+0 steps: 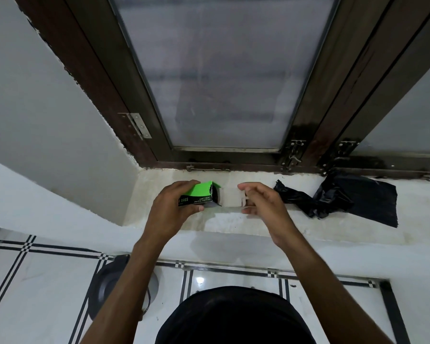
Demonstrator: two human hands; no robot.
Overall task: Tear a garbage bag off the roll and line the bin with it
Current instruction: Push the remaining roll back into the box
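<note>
A green and black garbage bag box (201, 194) is gripped in my left hand (170, 209) just above the pale window sill (233, 219). Its open end faces right, with a dark roll showing inside. My right hand (263, 204) hovers a short gap to the right of the box, thumb and fingers curved and apart. A small white piece (243, 201) shows between them; I cannot tell whether it is held. A loose black garbage bag (345, 198) lies crumpled on the sill at the right. I cannot make out the bin for certain.
A frosted window in a dark wooden frame (224, 83) stands right behind the sill, with latches (293, 155) at its base. White tiles with black lines (47, 281) cover the wall below. A grey round object (107, 286) sits low on the left.
</note>
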